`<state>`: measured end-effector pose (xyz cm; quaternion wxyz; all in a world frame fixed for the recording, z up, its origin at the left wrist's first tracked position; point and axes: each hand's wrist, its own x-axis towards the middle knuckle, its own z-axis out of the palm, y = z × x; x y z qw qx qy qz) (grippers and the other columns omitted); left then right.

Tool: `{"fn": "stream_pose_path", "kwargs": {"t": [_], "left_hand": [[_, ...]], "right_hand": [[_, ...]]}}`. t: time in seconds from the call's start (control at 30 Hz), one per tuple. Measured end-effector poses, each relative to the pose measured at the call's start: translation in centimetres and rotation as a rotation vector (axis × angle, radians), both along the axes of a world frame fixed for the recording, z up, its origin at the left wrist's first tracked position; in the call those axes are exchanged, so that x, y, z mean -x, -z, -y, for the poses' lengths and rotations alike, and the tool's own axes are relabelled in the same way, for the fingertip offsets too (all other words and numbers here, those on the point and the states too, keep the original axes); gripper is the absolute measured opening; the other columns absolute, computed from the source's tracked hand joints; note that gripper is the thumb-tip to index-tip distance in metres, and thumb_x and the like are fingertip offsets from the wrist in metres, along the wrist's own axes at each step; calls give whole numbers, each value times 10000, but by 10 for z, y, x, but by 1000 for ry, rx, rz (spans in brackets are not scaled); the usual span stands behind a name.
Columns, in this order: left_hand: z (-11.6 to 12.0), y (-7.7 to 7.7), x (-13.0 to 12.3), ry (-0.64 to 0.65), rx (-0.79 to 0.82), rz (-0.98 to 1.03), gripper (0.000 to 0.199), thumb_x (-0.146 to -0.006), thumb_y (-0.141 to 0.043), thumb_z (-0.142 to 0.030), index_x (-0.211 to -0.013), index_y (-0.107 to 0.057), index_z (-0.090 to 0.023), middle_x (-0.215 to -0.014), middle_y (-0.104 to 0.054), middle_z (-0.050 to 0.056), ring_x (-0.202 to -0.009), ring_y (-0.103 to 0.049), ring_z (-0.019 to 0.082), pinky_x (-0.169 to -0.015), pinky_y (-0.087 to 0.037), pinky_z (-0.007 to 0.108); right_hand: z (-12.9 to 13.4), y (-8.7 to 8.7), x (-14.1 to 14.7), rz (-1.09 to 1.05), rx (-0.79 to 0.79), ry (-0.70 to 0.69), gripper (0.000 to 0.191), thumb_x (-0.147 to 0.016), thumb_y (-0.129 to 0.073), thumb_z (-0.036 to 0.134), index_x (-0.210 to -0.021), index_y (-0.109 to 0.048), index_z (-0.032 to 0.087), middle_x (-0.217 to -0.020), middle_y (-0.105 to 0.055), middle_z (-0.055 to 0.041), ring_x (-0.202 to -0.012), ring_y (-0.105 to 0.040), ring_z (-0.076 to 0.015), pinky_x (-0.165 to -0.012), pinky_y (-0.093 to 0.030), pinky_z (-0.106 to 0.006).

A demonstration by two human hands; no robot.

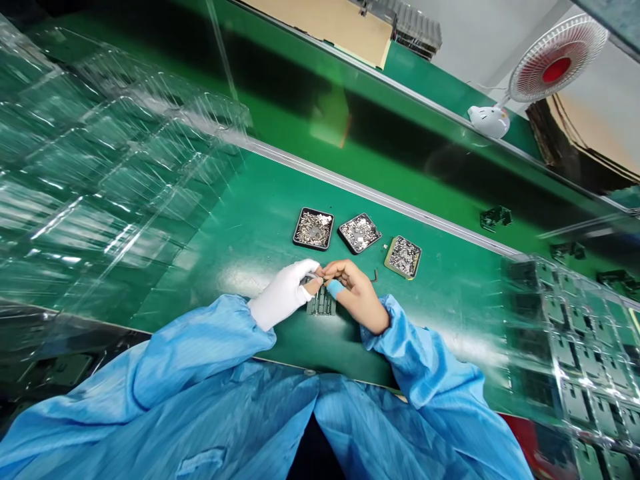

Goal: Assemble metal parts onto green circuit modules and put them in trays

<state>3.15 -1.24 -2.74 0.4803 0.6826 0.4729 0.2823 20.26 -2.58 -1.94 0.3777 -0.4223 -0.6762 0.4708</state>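
Note:
My left hand [284, 292], in a white glove with bare fingertips, is closed in a pinch at the middle of the bench. Against its fingertips, my right hand [356, 292] pinches too; it is bare, with a blue wrap [335, 288] on the thumb. Whatever small thing lies between the fingertips is mostly hidden. Just below them is a grey-green slotted metal part [321, 305], its upper edge covered by the fingers. Beyond the hands stand a left black tray [297, 241], a middle black tray [345, 233] and a yellowish tray [389, 257], each holding many small metal pieces.
Stacked clear plastic trays [120, 173] cover the left side. At right, a clear tray [555, 353] holds several metal parts. A small bent dark piece [375, 275] lies near my right hand. A metal-edged rail [380, 193] runs behind; a fan [555, 67] stands on the shelf.

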Motion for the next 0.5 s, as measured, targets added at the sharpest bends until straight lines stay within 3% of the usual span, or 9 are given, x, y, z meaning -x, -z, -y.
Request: {"fn": "stream_pose_path", "kwargs": {"t": [0.1, 0.27, 0.37, 0.5], "left_hand": [[1, 0, -5, -33, -39, -50, 201, -787, -460, -321, -942, -497, -199, -871, -622, 20, -848, -600, 184, -780, -495, 318], [1, -9, 4, -131, -275, -205, 270, -747, -511, -285, -1000, -504, -192, -988, -626, 72, -952, -601, 235, -875, -481, 404], [2, -20, 22, -279, -262, -114, 308, -792, -487, -357, -1060, -498, -207, -1019, -648, 66, -978, -625, 227, -901, -496, 394], [-1, -28, 50, -334, -171, -116, 345, -779, -501, -488, -1036, -531, -260, -1001, -684, 37, -960, -649, 267, -912, -509, 451]], "right_hand": [[-2, 8, 1, -146, 158, 13, 88, -845, -530, 231, -927, -500, 216, -896, -572, -13, -853, -580, -137, -794, -485, -289], [-4, 14, -5, -147, 180, 56, 203, -864, -545, 381, -983, -515, 220, -989, -583, -34, -943, -579, -160, -881, -467, -329], [10, 12, -12, -52, 52, 57, 410, -866, -512, 521, -1143, -482, 221, -1207, -543, -99, -1147, -522, -214, -1001, -407, -406], [22, 5, -18, 302, -223, -141, 699, -696, -711, 508, -1267, -449, 201, -1269, -529, -137, -1208, -483, -272, -1089, -286, -505]]}}
